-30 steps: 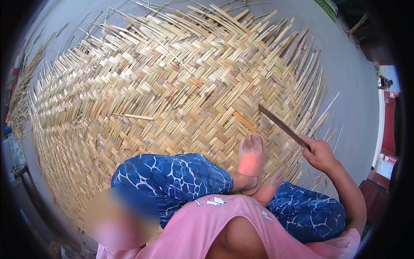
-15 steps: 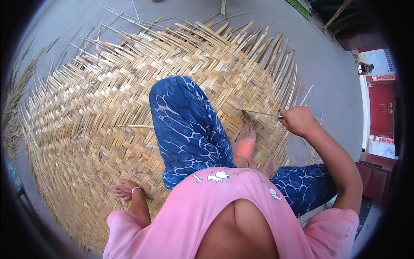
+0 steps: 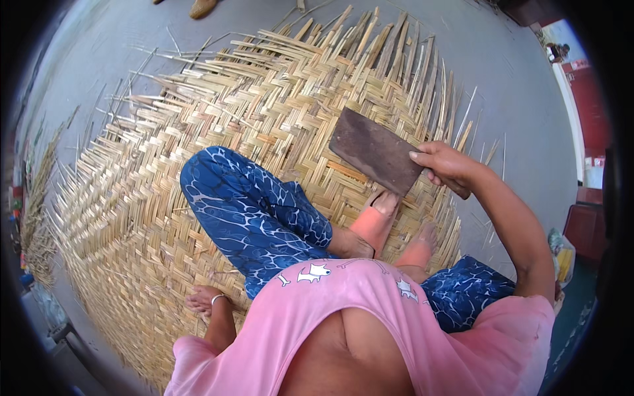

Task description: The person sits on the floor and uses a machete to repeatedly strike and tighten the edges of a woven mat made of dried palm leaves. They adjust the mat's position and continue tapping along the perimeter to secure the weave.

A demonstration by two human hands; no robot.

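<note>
My right hand [image 3: 444, 166] is closed round the handle of a cleaver [image 3: 376, 150]. Its broad, dark rectangular blade lies flat-side up to view, over the right part of a woven mat [image 3: 158, 237]. The mat is made of pale, flat strips in a zigzag weave, with uneven loose ends sticking out along its far and right edges. My left hand [image 3: 203, 301] rests on the mat at the lower left, fingers spread, holding nothing. Below the blade are my bare feet; the blade's lower corner overlaps one foot in view, and I cannot tell whether they touch.
Loose dry stalks [image 3: 39, 218] lie along the left on the grey floor [image 3: 489, 59]. A brown shoe [image 3: 203, 8] shows at the top edge. My bent knee in blue trousers [image 3: 231, 198] is over the mat. A red door [image 3: 591, 112] stands at the far right.
The cleaver has turned from edge-on to showing its broad side. My knee has shifted left in view. The left hand still rests on the mat.
</note>
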